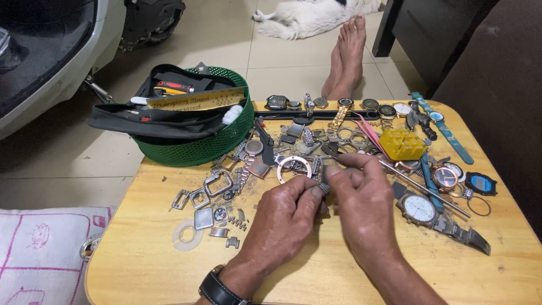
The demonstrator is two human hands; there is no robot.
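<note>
Here, the wooden counter (pixel 141 265) carries a green basket (pixel 203 148) beyond and left of the hands, and a silver wristwatch (pixel 420 209) just right of them. Left hand (pixel 282 217) and right hand (pixel 364 197) meet, both pinching a small metal watch-band segment (pixel 324 187) between their fingertips.

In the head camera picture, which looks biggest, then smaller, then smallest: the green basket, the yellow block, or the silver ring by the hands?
1. Green basket, by far the biggest.
2. Yellow block.
3. Silver ring, a little smaller than the block, though the ring lies nearer the camera.
</note>
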